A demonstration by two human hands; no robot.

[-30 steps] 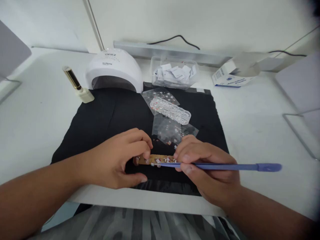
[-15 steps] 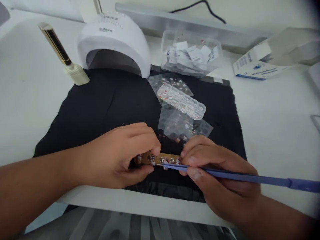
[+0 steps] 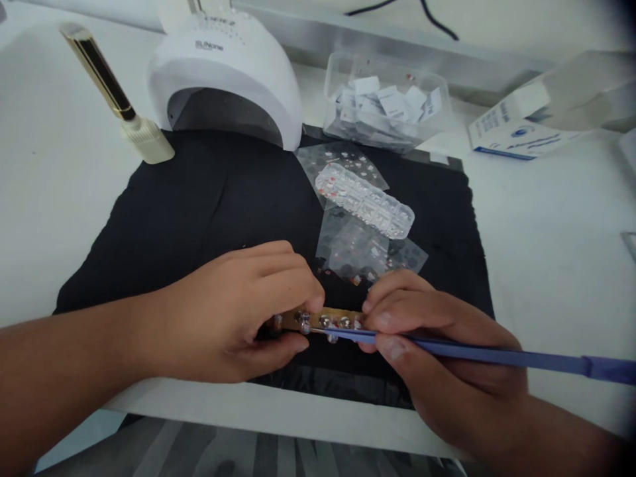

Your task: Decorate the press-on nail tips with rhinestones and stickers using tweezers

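Observation:
A narrow gold strip (image 3: 338, 313) with shiny round gems along it lies low over the black cloth (image 3: 179, 205). My left hand (image 3: 243, 308) grips its left end between thumb and curled fingers. In my right hand (image 3: 437, 338) are blue tweezers (image 3: 477, 351), pinched by thumb and fingers. Their pale tip points left and meets the strip's lower edge beside a gem near my left fingertips. The right end of the strip disappears at my right fingertips.
Beyond the hands lie a clear gem case (image 3: 365, 202) and clear sheets (image 3: 348, 242). Farther back stand a white lamp (image 3: 228, 73), a bottle with a gold-and-black handle (image 3: 149, 142), a plastic tub of papers (image 3: 387, 109) and an open white box (image 3: 517, 129).
The view has shifted a little. Both hands keep their holds, and the tweezers' tip stays close to the same spot on the strip.

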